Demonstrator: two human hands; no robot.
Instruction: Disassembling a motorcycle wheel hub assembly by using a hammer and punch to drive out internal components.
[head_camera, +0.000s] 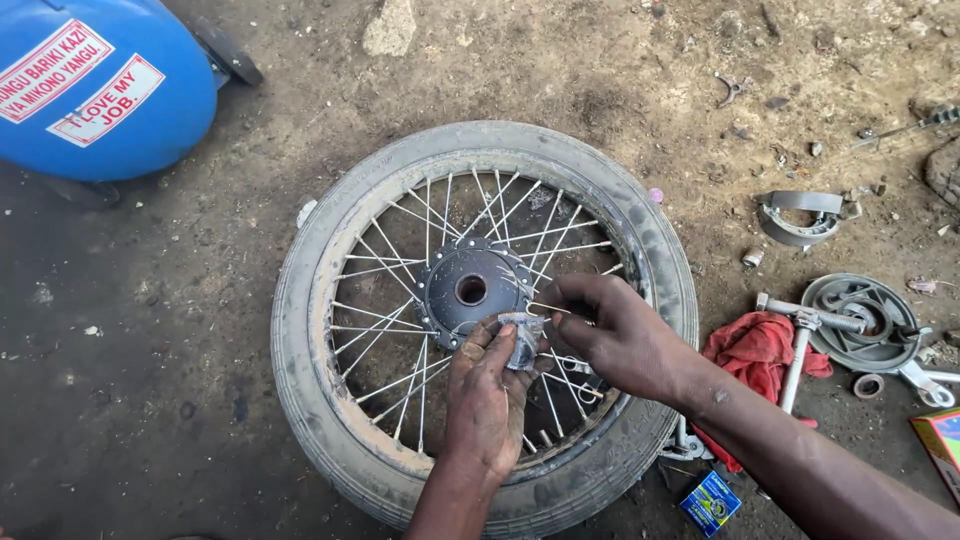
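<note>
- A small round part in a clear plastic wrap (522, 338) sits between both hands, just over the spokes and beside the hub of the wheel. It looks short and squat, greyish through crinkled film; its long axis cannot be told.
- The left hand (487, 395) comes up from the bottom edge, fingers curled closed around the lower side of the wrapped part, thumb against it.
- The right hand (610, 335) reaches in from the lower right, fingertips pinched on the top and right edge of the wrap — closed tight, with nothing else in it.
- The wheel (485, 320) lies flat on the dirt floor: worn grey tyre, dusty rust-toned rim, thin bright spokes running to a dark hub (470, 290) whose bore faces straight up at the camera.
- Right of the wheel lie a red rag (755, 350), a T-shaped metal wrench (800, 345) and a round grey brake plate (860, 320).
- A blue tank (100, 85) stands at the top left — well apart from the hands.
</note>
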